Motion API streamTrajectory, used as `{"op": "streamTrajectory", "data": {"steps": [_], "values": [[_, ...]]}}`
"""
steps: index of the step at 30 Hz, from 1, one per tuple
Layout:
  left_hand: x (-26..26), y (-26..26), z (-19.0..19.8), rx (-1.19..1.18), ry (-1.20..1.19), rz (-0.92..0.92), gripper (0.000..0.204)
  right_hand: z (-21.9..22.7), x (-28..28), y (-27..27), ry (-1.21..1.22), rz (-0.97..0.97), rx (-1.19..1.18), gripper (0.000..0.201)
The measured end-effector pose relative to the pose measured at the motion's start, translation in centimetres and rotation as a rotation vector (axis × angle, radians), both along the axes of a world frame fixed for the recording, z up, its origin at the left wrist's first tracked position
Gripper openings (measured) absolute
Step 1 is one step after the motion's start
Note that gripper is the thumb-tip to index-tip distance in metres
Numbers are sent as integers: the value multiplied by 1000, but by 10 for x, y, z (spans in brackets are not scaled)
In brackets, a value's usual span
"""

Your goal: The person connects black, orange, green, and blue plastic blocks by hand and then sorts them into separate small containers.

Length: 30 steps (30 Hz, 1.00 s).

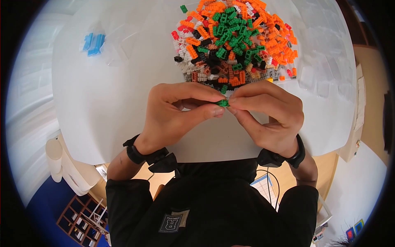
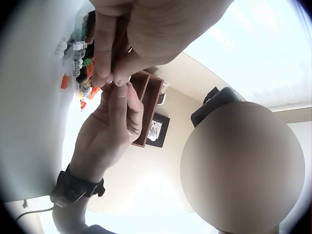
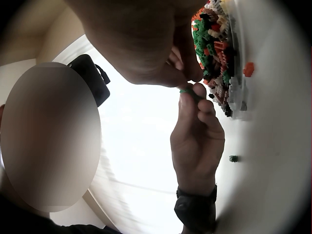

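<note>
In the head view, my left hand (image 1: 170,109) pinches a small green building brick (image 1: 223,103) between thumb and forefinger. My right hand (image 1: 269,113) meets it from the other side, thumb and fingertips pinching the brick's right end. The right wrist view shows a sliver of the green brick (image 3: 189,91) between the fingertips of both hands; the fingers hide most of it. Just beyond the fingertips lies another green brick (image 1: 224,88), in front of a big heap of bricks (image 1: 230,37) in orange, green, black, white, red and brown.
Light blue pieces (image 1: 94,44) lie at the left on the white table (image 1: 111,103), beside clear plastic packaging (image 1: 119,49). Clear plastic trays (image 1: 325,74) stand at the right. A loose orange brick (image 3: 249,69) and a small dark green one (image 3: 234,159) lie on the tabletop.
</note>
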<state>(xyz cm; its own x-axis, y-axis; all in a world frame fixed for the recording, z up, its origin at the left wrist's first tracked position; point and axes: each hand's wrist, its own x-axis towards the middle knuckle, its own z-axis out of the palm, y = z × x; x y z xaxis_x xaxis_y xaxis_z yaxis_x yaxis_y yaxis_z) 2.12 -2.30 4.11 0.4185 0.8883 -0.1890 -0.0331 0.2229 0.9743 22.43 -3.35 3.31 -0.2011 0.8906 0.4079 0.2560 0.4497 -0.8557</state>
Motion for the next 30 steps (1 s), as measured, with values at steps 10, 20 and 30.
{"op": "streamTrajectory", "data": {"steps": [10, 20, 30], "values": [[0, 2, -1, 233, 136, -34, 20, 2, 2, -1, -60, 23, 0, 26], [1, -2, -2, 132, 77, -13, 18, -2, 1, -1, -43, 20, 12, 22], [-4, 7, 6, -202, -76, -2, 21, 2, -3, 3, 53, 5, -15, 24]]}}
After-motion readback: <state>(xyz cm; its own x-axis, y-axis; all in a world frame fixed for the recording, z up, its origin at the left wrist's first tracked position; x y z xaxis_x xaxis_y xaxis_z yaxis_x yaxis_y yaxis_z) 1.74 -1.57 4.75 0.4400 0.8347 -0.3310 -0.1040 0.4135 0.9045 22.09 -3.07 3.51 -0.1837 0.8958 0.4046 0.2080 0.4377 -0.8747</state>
